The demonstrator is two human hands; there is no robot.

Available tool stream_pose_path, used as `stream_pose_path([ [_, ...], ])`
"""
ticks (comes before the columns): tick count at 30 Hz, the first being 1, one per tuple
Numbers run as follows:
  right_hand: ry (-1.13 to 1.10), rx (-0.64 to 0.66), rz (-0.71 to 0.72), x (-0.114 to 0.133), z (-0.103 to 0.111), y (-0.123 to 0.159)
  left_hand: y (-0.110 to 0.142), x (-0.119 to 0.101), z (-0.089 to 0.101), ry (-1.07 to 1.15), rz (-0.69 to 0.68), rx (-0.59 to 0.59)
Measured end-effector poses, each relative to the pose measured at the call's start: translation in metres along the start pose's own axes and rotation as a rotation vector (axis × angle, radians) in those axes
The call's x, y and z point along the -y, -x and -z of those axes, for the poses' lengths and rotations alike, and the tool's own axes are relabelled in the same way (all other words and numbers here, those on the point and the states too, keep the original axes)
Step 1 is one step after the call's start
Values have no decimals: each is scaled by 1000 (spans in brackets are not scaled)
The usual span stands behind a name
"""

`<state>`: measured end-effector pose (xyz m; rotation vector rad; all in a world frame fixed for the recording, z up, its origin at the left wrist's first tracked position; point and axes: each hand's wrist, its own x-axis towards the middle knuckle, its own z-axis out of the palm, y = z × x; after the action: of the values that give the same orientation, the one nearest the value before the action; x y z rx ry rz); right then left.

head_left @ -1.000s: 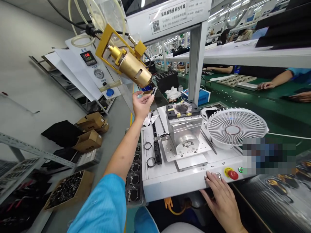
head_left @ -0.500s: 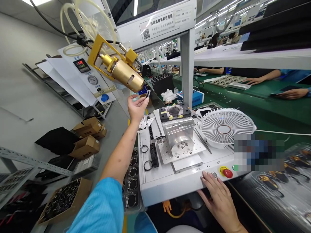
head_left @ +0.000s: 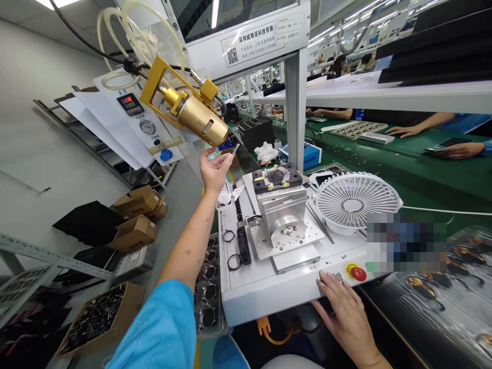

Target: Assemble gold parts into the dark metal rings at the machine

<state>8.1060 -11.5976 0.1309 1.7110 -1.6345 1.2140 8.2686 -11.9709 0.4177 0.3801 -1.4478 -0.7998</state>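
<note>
My left hand (head_left: 213,171) is raised and pinches a small flat dark part (head_left: 234,149) just under the nozzle of a gold-coloured cylindrical tool (head_left: 200,122) hung in a yellow frame. My right hand (head_left: 346,312) lies flat at the front edge of the white machine base (head_left: 265,292), its fingertips on a silver button (head_left: 335,277) beside a red emergency stop button (head_left: 358,273). On the base stands a metal fixture block (head_left: 282,215) with a black nest (head_left: 277,178) on top.
A white fan (head_left: 353,201) sits right of the fixture. Black rings (head_left: 232,261) lie on the base's left; a tray of ringed parts (head_left: 207,292) sits below. Cardboard boxes (head_left: 134,233) are on the floor at left. Other people's hands (head_left: 455,150) work at the green bench behind.
My left hand has tipped the small part and brought it closer under the gold tool's nozzle. The view has shifted a little. My right hand stays on the button.
</note>
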Motion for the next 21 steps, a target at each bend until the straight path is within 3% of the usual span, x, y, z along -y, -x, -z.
stream_pose_path([
  [8, 30, 22, 40, -5, -6, 9, -13, 2, 11, 127, 83, -20],
  [12, 35, 27, 40, -6, -7, 12, -24, 10, 18, 117, 189, 0],
  [16, 33, 24, 31, -4, -6, 11, -23, 18, 23, 45, 288, -106],
  [21, 30, 28, 14, -1, -3, 6, -3, 13, 23, -18, 105, 13],
])
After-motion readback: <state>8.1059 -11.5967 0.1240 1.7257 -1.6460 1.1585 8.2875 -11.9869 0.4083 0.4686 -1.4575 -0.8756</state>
